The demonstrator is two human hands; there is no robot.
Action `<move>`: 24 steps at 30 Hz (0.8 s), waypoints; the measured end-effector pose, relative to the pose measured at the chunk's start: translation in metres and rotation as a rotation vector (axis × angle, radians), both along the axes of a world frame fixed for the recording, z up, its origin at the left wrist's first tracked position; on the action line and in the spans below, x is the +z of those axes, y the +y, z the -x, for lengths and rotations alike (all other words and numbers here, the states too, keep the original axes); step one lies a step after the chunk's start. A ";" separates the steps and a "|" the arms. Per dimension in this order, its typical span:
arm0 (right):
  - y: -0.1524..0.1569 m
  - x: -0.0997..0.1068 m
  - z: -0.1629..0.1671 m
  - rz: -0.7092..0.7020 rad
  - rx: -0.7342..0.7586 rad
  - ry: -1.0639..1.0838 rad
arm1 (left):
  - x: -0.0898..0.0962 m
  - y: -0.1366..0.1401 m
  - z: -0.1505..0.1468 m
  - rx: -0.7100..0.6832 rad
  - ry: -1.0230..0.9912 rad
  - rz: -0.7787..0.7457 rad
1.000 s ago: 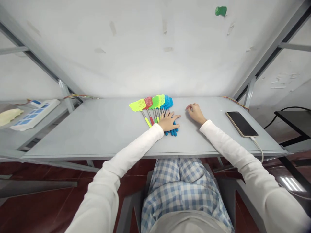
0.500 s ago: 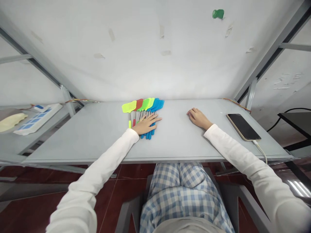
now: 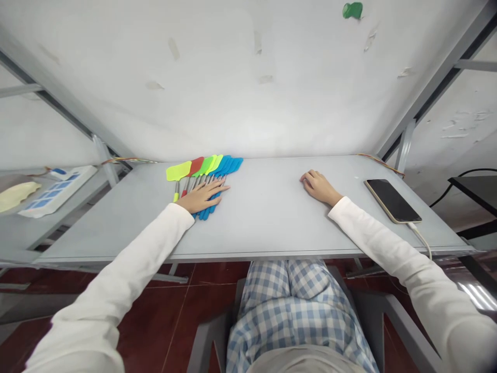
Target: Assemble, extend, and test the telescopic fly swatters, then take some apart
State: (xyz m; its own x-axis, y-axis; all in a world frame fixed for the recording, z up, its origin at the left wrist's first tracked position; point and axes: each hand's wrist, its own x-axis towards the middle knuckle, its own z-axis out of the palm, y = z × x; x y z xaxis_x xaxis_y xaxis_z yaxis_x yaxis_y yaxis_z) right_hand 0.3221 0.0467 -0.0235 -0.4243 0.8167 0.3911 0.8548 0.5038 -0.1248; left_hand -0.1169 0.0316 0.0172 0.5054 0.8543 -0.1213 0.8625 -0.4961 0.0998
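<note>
Several fly swatters [image 3: 200,167] lie fanned out side by side on the grey table [image 3: 264,217], left of its middle. Their heads are yellow-green, red, green and blue, and point towards the wall. Thin metal shafts lead down to coloured handles. My left hand [image 3: 202,195] lies flat across the handles with its fingers spread, hiding part of them. Blue handle ends [image 3: 205,214] stick out below the palm. On the right half of the table, my right hand [image 3: 318,186] rests with its fingers loosely curled in, apart from the swatters, and holds nothing visible.
A phone [image 3: 393,201] with a white charging cable [image 3: 421,238] lies at the table's right. A white power strip [image 3: 58,191] sits on a side surface to the left. Behind the table rises a white wall [image 3: 248,114]; metal frame bars [image 3: 406,147] stand at both sides.
My left hand has slid to the left across the table, and the fanned fly swatters have moved left with it. My right hand has stayed in nearly the same place. The view has shifted slightly.
</note>
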 end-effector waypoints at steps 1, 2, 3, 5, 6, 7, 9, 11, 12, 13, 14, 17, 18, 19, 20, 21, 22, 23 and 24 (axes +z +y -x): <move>0.000 0.001 -0.001 0.003 0.008 -0.004 | 0.001 0.002 0.002 0.005 0.011 0.003; 0.001 0.001 -0.001 0.007 0.014 -0.008 | 0.001 0.002 0.002 0.015 0.023 0.001; 0.002 0.001 -0.002 0.011 0.018 -0.012 | 0.001 0.002 0.001 0.029 0.035 -0.009; 0.006 0.001 -0.003 0.015 0.020 -0.019 | 0.001 -0.002 -0.008 0.057 0.063 -0.062; 0.009 0.001 -0.002 0.014 0.020 -0.023 | 0.001 -0.005 -0.017 0.072 0.076 -0.099; 0.013 0.001 -0.001 0.012 0.018 -0.030 | 0.000 -0.009 -0.027 0.087 0.086 -0.142; 0.021 0.000 0.001 0.005 -0.003 -0.043 | -0.002 -0.015 -0.054 0.133 0.096 -0.193; 0.029 0.000 0.004 0.005 -0.044 -0.045 | -0.006 -0.015 -0.084 0.264 0.067 -0.242; 0.032 0.000 0.005 0.009 -0.061 -0.041 | -0.009 -0.013 -0.099 0.335 0.040 -0.277; 0.033 0.000 0.006 0.015 -0.072 -0.036 | -0.013 -0.009 -0.113 0.412 0.013 -0.311; 0.034 0.000 0.006 0.022 -0.075 -0.032 | -0.016 -0.004 -0.124 0.504 -0.001 -0.327; 0.030 0.001 0.006 0.036 -0.065 -0.021 | -0.027 0.012 -0.145 0.692 -0.022 -0.354; 0.028 0.001 0.006 0.038 -0.064 -0.019 | -0.029 0.016 -0.148 0.723 -0.034 -0.357; 0.027 0.001 0.006 0.040 -0.066 -0.021 | -0.032 0.019 -0.149 0.739 -0.048 -0.361; 0.026 0.001 0.006 0.042 -0.067 -0.026 | -0.033 0.022 -0.148 0.746 -0.059 -0.369; 0.025 0.001 0.006 0.044 -0.069 -0.034 | -0.035 0.023 -0.146 0.747 -0.064 -0.382; 0.025 0.002 0.007 0.046 -0.072 -0.041 | -0.035 0.024 -0.143 0.749 -0.063 -0.402; 0.025 0.002 0.007 0.048 -0.073 -0.045 | -0.036 0.024 -0.140 0.751 -0.059 -0.424; 0.025 0.001 0.007 0.049 -0.074 -0.045 | -0.036 0.023 -0.138 0.755 -0.054 -0.444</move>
State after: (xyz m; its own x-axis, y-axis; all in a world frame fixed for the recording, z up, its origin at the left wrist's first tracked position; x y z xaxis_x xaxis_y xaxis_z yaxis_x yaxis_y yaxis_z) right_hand 0.3154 0.0714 -0.0220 -0.3789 0.8639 0.3318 0.8946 0.4337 -0.1079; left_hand 0.0206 0.0547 -0.0184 -0.2181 0.9254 0.3099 0.9758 0.2021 0.0835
